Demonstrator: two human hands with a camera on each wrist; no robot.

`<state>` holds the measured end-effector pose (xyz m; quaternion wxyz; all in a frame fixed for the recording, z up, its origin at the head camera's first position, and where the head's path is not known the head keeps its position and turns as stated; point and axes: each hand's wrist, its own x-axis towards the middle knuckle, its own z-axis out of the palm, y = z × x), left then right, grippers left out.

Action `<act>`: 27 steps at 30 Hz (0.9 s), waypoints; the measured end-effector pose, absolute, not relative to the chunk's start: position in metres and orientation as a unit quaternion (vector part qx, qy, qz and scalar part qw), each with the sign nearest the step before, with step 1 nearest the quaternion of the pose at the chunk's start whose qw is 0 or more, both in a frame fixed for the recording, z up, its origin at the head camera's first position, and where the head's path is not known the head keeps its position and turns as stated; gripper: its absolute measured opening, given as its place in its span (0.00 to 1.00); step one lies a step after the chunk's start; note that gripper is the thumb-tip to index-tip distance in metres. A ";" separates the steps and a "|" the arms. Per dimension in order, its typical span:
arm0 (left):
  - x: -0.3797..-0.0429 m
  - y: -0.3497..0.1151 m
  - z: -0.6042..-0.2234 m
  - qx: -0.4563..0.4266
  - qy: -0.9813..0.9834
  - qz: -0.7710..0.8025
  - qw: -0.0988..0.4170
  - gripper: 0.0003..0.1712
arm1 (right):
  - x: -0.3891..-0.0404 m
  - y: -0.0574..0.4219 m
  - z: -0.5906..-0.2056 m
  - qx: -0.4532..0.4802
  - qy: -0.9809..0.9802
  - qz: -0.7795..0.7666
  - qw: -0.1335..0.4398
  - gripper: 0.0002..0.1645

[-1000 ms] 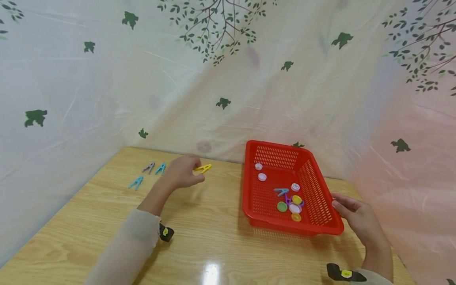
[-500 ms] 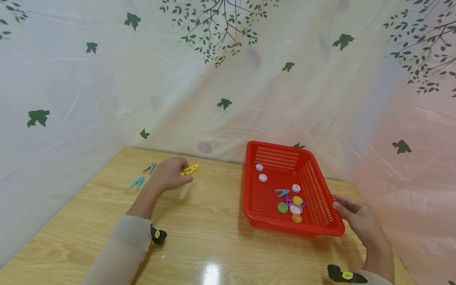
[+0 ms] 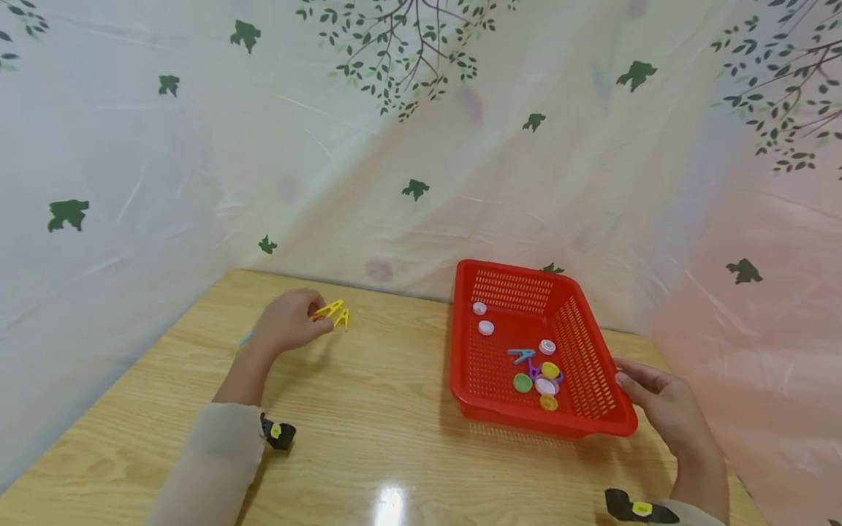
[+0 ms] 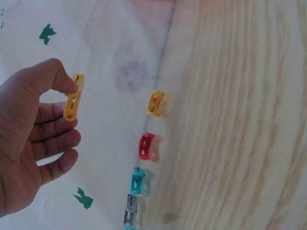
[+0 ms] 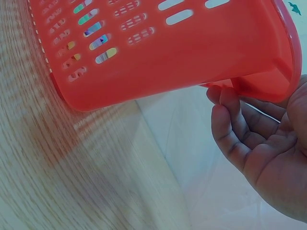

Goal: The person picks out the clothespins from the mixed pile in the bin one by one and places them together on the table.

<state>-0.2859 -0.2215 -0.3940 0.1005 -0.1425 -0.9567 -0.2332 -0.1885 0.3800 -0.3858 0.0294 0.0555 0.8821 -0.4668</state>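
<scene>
Between thumb and fingers, my left hand (image 3: 289,320) pinches a yellow clothespin (image 4: 74,98), raised over the table's far left part. A second yellow clothespin (image 4: 155,102) lies on the table, followed by a red one (image 4: 146,146), a teal one (image 4: 137,180) and a grey one (image 4: 130,210). In the head view the hand hides most of this row; a bit of teal clothespin (image 3: 245,338) peeks out behind the wrist. My right hand (image 3: 664,402) grips the right rim of a red plastic basket (image 3: 460,343), its fingers curled under the lip in the right wrist view.
Inside the basket lie white caps (image 3: 485,328), a green cap (image 3: 522,383), yellow caps (image 3: 550,370), a blue clothespin (image 3: 522,355) and purple clothespin pieces (image 3: 533,371). A leaf-printed curtain (image 3: 355,183) hangs along the back edge of the wooden table (image 3: 368,409).
My left hand has moved left with the yellow clothespin, covering the grey and teal ones and uncovering the second yellow one. My right hand stays on the basket rim.
</scene>
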 end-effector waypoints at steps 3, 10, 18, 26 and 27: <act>-0.287 -0.227 -0.394 -0.135 -0.957 -0.237 0.097 0.16 | -0.188 0.380 -0.386 0.052 0.885 -0.462 0.025 0.40; -0.288 -0.237 -0.393 -0.116 -0.959 -0.247 0.078 0.21 | -0.188 0.381 -0.384 0.056 0.886 -0.459 0.028 0.41; -0.282 -0.251 -0.389 -0.102 -0.961 -0.247 0.067 0.23 | -0.189 0.382 -0.382 0.065 0.883 -0.463 0.036 0.43; -0.279 -0.265 -0.392 -0.094 -0.961 -0.254 0.049 0.23 | -0.189 0.379 -0.383 0.070 0.883 -0.462 0.035 0.42; -0.279 -0.266 -0.392 -0.094 -0.962 -0.253 0.046 0.23 | -0.189 0.379 -0.384 0.070 0.883 -0.463 0.034 0.42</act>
